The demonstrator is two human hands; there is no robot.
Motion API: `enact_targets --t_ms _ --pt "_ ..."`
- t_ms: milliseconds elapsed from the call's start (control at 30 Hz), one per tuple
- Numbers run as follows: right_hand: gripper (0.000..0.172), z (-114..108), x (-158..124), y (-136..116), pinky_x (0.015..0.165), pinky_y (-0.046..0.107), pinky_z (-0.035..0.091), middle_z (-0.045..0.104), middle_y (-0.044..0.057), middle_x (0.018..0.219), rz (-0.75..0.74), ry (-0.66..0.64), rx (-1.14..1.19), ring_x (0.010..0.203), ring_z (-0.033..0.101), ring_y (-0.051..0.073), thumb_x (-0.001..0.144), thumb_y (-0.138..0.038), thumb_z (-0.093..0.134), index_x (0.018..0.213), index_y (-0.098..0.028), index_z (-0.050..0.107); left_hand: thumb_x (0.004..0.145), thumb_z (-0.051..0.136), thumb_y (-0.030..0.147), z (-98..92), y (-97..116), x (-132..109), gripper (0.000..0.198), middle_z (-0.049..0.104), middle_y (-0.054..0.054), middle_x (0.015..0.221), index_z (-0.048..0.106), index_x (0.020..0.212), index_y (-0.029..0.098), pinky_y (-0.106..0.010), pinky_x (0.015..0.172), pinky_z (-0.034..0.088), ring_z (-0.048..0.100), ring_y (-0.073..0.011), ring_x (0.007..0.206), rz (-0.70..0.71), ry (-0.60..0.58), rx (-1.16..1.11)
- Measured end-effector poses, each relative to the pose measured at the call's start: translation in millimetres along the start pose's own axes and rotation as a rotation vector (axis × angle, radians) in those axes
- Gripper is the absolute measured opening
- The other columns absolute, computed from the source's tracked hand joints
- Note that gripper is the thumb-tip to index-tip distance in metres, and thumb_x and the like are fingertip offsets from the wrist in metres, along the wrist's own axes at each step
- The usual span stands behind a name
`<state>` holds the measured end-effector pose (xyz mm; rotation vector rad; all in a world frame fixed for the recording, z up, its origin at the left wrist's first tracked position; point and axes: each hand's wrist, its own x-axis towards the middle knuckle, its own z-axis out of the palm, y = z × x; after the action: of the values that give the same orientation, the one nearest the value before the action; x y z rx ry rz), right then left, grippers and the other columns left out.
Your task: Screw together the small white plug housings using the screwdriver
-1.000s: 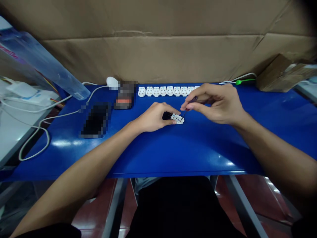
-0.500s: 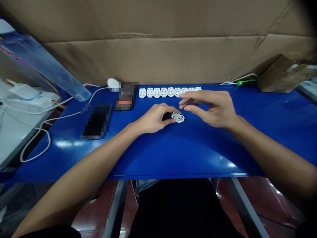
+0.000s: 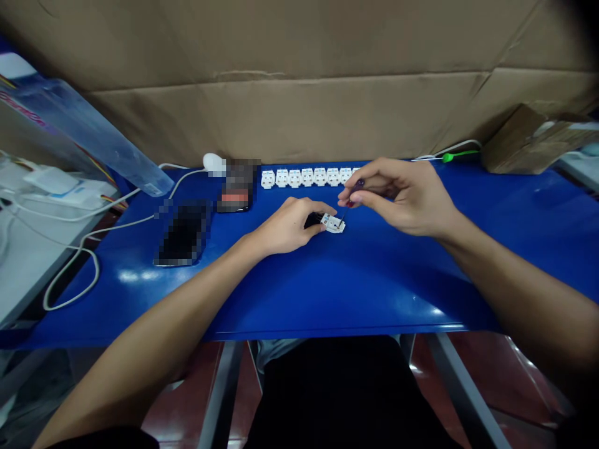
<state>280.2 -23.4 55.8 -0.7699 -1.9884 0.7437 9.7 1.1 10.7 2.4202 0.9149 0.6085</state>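
Observation:
Between the thumb and fingers of my left hand (image 3: 294, 226) is a small white socket module (image 3: 334, 224), held on the blue table. Its left end disappears behind the fingers. My right hand (image 3: 402, 193) pinches the dark handle of a small screwdriver (image 3: 359, 185), with a bit of red low on the handle. The thin shaft slants down to the module's right part, where the tip meets it. Behind the hands, several similar white modules (image 3: 307, 178) stand in a row, and my right hand covers the row's right end.
A phone (image 3: 184, 234) and a dark item with an orange patch (image 3: 236, 187) lie to the left. White cables (image 3: 96, 268) loop over the table's left edge near a clear plastic bottle (image 3: 107, 131). Cardboard backs the blue table (image 3: 299, 293); a cardboard box (image 3: 519, 140) stands far right.
My right hand has tilted and its fingers have shifted on the screwdriver, so more of the handle shows. The left hand still holds the module. The view has moved slightly.

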Motion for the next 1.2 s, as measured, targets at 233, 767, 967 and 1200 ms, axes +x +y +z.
enact_targets --t_ms 233,767,967,1200 --pt "0.013 9.6 1.3 5.4 0.081 0.041 0.079 0.090 0.002 0.094 0.001 0.218 -0.112 0.087 0.091 0.026 0.099 -0.036 0.088 0.106 -0.027 0.081 0.099 0.087 0.028 15.9 12.5 -4.3 0.027 0.091 -0.009 0.119 0.088 0.125 0.022 -0.052 0.098 0.071 0.087 -0.0341 0.110 -0.192 0.158 -0.015" --pt "0.021 15.9 -2.9 25.5 0.094 0.033 0.075 0.087 0.006 0.124 -0.026 0.000 0.143 0.109 0.090 0.022 0.113 -0.039 0.072 0.128 -0.025 0.068 0.106 0.072 0.021 11.9 -8.7 0.8 0.036 0.086 -0.008 0.137 0.079 0.141 0.024 -0.052 0.111 0.062 0.081 -0.0310 0.127 0.021 0.081 -0.028" --pt "0.023 17.4 -4.1 23.3 0.081 0.035 0.073 0.086 0.003 0.108 -0.050 0.096 0.098 0.084 0.088 0.020 0.112 -0.048 0.073 0.121 -0.028 0.066 0.108 0.066 0.017 10.5 -9.8 1.0 0.039 0.084 -0.008 0.142 0.074 0.146 0.024 -0.053 0.114 0.062 0.080 -0.0304 0.129 0.042 0.049 -0.021" --pt "0.027 4.9 -1.6 38.7 0.095 0.048 0.064 0.080 0.011 0.118 -0.127 -0.221 -0.409 0.104 0.077 0.029 0.111 -0.037 0.062 0.132 -0.026 0.074 0.109 0.064 0.014 11.3 -19.4 2.3 0.049 0.071 -0.014 0.159 0.062 0.158 0.020 -0.051 0.123 0.058 0.068 -0.0305 0.148 0.028 0.119 0.050"
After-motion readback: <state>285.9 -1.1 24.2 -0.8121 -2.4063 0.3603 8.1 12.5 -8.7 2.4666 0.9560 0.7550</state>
